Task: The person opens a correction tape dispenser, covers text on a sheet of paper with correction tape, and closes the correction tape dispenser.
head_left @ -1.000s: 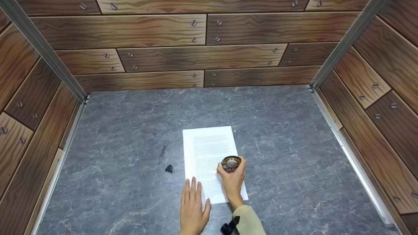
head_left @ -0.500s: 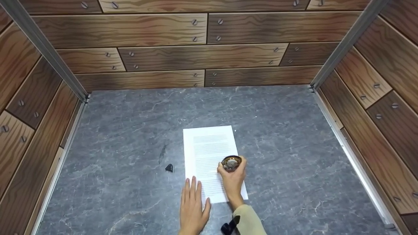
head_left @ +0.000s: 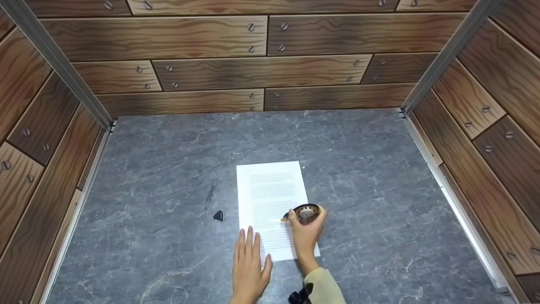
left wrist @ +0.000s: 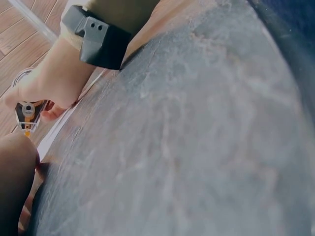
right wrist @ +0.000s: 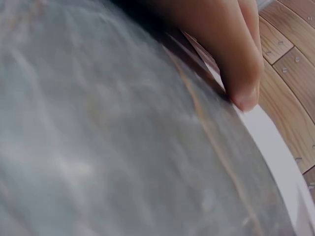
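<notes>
In the head view, we see the right hand [head_left: 307, 236] pinching a tape dispenser [head_left: 308, 212] between thumb and fingers. Its orange tip [head_left: 282, 219] pokes out just left of that hand, over the printed sheet [head_left: 272, 185], where a plain white streak seems to run across the lines beside it. The left hand [head_left: 249, 270] lies palm down with its fingers straight and the thumb held apart, the fingertips resting on the sheet's lower left edge. Ahead and to the left of that hand, a small black piece [head_left: 218, 215] lies on the tabletop [head_left: 160, 177]. Behind the right hand, we see a pale sleeve [head_left: 325, 287] and a black wrist camera [head_left: 299, 296].

In the left wrist view, we see the right hand's fingers around the dispenser, its orange tip pointing down from them toward the near part of the left hand, which is cropped.

In the right wrist view, fingertips meet the white sheet's edge; we cannot tell from here what they hold.
</notes>
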Motion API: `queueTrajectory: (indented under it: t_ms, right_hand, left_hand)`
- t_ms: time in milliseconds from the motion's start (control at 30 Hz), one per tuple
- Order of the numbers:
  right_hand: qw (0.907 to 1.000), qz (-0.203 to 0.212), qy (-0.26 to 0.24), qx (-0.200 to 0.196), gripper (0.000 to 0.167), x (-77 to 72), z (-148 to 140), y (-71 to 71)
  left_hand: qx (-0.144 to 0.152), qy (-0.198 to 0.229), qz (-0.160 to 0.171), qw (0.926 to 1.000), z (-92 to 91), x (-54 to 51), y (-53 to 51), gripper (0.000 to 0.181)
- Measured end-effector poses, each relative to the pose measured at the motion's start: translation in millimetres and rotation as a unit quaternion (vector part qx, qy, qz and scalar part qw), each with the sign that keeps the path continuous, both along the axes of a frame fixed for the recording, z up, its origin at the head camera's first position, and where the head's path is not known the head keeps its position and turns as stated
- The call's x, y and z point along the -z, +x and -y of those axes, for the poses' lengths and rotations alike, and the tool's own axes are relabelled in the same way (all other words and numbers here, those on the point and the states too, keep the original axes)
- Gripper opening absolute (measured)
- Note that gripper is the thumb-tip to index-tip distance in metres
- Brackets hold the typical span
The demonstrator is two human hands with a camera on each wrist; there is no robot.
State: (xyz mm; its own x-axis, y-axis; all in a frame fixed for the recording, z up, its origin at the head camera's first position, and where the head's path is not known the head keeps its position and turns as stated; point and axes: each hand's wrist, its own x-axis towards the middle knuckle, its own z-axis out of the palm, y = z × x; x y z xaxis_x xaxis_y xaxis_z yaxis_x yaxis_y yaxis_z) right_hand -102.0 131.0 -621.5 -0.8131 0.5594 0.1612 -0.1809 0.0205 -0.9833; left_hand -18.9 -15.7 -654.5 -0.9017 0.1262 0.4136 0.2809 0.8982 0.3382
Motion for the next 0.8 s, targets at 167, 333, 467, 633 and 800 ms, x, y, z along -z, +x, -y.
queueTrajectory:
  t_ms: [167,333,467,633,800]
  right_hand:
    - [0.9999,-0.002,0.0,-0.013,0.068,-4.9,5.9,8.1]
    - [0.9991,-0.001,0.034,-0.026,0.064,-25.2,16.8,26.6]
    - [0.9978,0.003,0.061,-0.024,0.063,-26.6,22.3,36.2]
    - [0.9954,-0.001,0.093,-0.021,0.061,-20.3,24.0,39.8]
    - [0.9949,-0.004,0.09,-0.043,0.058,-15.1,24.1,40.4]
  left_hand:
    - [0.001,0.0,-0.009,1.0,-0.5,1.9,-1.9,0.062]
    - [0.0,-0.003,-0.006,1.0,-0.9,2.9,-0.5,0.062]
    - [0.0,-0.001,-0.013,0.9999,-0.7,3.5,-0.3,0.062]
    - [0.001,0.003,-0.023,0.9997,-1.0,4.4,-0.4,0.063]
    - [0.001,0.006,-0.025,0.9997,-1.1,5.1,-0.5,0.062]
